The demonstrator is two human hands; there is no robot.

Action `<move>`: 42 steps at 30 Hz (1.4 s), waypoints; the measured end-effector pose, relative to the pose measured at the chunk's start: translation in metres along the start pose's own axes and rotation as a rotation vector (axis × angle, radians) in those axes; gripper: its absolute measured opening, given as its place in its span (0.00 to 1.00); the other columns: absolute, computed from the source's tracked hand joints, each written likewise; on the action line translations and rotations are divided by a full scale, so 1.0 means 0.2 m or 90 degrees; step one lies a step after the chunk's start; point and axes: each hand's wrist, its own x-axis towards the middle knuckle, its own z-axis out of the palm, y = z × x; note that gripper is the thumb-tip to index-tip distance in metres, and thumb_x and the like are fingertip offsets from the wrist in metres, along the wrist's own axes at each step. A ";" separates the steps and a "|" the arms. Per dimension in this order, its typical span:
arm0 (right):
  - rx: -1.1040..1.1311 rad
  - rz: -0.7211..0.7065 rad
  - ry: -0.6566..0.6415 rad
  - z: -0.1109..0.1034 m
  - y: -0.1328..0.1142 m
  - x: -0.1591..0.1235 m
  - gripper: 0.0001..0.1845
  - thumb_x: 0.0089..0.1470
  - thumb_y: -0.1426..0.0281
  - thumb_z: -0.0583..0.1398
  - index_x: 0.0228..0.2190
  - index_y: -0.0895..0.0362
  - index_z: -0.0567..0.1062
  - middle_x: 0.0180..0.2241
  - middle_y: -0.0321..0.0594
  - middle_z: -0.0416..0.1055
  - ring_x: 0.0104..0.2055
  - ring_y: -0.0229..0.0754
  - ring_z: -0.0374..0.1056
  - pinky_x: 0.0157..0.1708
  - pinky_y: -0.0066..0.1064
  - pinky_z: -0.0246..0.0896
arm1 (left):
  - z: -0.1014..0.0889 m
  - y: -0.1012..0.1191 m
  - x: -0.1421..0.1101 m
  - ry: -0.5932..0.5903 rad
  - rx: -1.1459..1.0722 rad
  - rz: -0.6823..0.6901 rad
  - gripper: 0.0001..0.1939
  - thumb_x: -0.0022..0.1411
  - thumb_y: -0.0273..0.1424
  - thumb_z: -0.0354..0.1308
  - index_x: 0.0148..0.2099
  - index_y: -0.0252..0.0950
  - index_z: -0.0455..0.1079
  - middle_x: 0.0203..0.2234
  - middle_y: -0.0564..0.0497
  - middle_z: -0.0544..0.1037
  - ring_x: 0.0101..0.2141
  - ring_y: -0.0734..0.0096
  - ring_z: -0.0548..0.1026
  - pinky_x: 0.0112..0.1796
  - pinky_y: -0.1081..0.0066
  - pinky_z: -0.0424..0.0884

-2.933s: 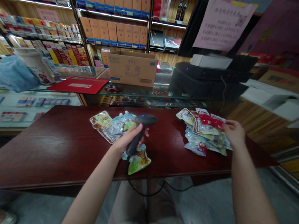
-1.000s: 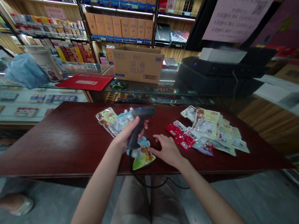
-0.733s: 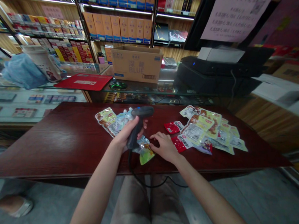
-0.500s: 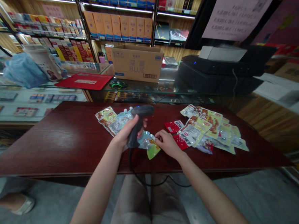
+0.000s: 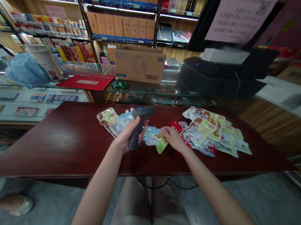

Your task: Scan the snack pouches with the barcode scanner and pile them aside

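Note:
My left hand (image 5: pixel 129 130) is wrapped round the grip of a black barcode scanner (image 5: pixel 143 111), its head pointing right. My right hand (image 5: pixel 171 136) has its fingers closed at the upper right edge of a blue and green snack packet (image 5: pixel 155 137) on the table. To the left, partly behind the scanner, more snack packets (image 5: pixel 108 117) lie in a small group, some light blue. Right of my right hand spreads a pile of yellow-green and silver snack packets (image 5: pixel 202 126), with red packets (image 5: pixel 178 125) at its near left side.
The dark red wooden table (image 5: pixel 62 137) spans the front. Behind it, a glass counter holds a cardboard box (image 5: pixel 139 66), a red folder (image 5: pixel 87 81), a mouse (image 5: pixel 120 85) and a black printer (image 5: pixel 209 73). The scanner's cable (image 5: pixel 158 187) hangs over the near edge. Someone's foot (image 5: pixel 14 204) shows at lower left.
My right hand has moved a little to the right, and the blue and green packet has shifted right with it. My left hand still holds the scanner in nearly the same place.

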 end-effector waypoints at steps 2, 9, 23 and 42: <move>-0.035 -0.010 -0.035 0.00 -0.03 -0.01 0.14 0.57 0.56 0.62 0.35 0.53 0.78 0.35 0.41 0.80 0.37 0.47 0.75 0.38 0.33 0.63 | 0.00 0.00 0.00 0.000 0.003 -0.003 0.38 0.53 0.62 0.61 0.51 0.35 0.73 0.20 0.52 0.67 0.17 0.75 0.60 0.20 0.72 0.56; 0.216 0.011 0.015 -0.03 -0.02 0.05 0.16 0.45 0.58 0.68 0.30 0.55 0.72 0.29 0.35 0.74 0.33 0.43 0.69 0.35 0.32 0.63 | 0.03 0.01 0.00 -0.015 -0.030 0.034 0.34 0.54 0.59 0.63 0.48 0.35 0.73 0.24 0.49 0.71 0.16 0.79 0.59 0.18 0.73 0.57; 0.869 0.110 0.201 0.17 0.02 0.28 0.21 0.41 0.63 0.71 0.36 0.50 0.70 0.35 0.30 0.76 0.37 0.39 0.74 0.40 0.34 0.71 | 0.03 0.01 0.00 -0.003 -0.113 0.055 0.27 0.57 0.53 0.65 0.41 0.32 0.71 0.18 0.56 0.66 0.15 0.80 0.61 0.15 0.77 0.59; 0.776 0.087 0.286 0.01 0.24 0.36 0.23 0.38 0.65 0.70 0.38 0.52 0.71 0.35 0.32 0.76 0.38 0.42 0.74 0.42 0.35 0.70 | 0.06 -0.07 0.03 -0.022 -0.074 0.026 0.29 0.56 0.54 0.66 0.40 0.31 0.70 0.22 0.54 0.70 0.14 0.83 0.61 0.13 0.78 0.57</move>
